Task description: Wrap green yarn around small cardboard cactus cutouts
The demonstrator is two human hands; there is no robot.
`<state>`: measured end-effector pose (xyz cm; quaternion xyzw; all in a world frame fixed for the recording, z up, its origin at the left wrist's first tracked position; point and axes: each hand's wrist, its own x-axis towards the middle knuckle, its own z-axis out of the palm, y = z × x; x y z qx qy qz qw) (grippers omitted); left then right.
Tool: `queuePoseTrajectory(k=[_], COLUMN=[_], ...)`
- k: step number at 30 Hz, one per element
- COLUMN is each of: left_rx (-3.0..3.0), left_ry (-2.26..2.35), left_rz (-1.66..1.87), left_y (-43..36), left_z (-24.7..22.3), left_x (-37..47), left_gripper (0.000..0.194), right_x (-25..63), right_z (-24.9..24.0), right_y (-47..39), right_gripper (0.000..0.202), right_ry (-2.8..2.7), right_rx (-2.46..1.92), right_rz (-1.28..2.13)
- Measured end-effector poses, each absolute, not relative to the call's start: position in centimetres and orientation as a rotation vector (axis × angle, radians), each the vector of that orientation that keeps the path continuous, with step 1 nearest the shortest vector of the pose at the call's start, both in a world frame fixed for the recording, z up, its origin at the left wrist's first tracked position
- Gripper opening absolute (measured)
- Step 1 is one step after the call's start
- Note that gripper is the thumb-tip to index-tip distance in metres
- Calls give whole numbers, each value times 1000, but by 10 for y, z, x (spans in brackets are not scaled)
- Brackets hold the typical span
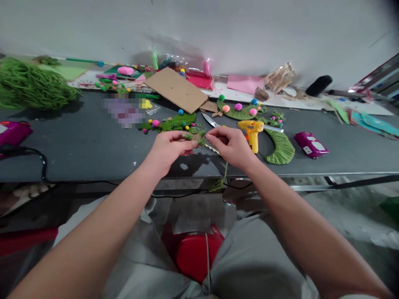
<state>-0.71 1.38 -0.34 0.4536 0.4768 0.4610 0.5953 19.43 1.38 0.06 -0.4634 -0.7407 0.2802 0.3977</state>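
Observation:
My left hand [168, 149] pinches a small cardboard piece [196, 137] partly wrapped in green yarn. On its right side, my right hand [232, 145] has thumb and fingers pinched at the yarn. A loose end of green yarn [225, 172] hangs from there past the table's front edge. Just behind the hands lie scissors [210, 120], blades showing, and a green wrapped shape with pompoms [177, 122]. To the right of my right hand are a yellow glue gun [254, 133] with a glue stick in it and a green yarn-wrapped crescent [280, 147].
A big heap of green yarn [31, 85] is at the left back. Cardboard sheets [176, 89] and another pompom crescent [240, 112] lie behind. Purple devices sit left [14, 135] and right [310, 144]. A black cable [43, 162] runs over the front edge. A red stool [193, 253] is below.

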Motion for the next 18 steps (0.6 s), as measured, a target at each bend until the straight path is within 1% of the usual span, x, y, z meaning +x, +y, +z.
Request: queuePoseTrajectory(k=[11,14,18], left_rx=[982,970,963], left_ry=[1031,1016,1027], left_rz=[1013,1003,973], left_y=[16,15,15], left_z=[0,0,0], left_x=[-14,-14,-13], left_gripper=[29,30,31], right_x=[208,211,211], right_z=[9,9,7], right_y=[18,18,18], right_gripper=[36,37,33], right_ry=[-1977,-1996,-1970], right_rx=[-1135,-1135,-1119], right_rz=[908,986,976])
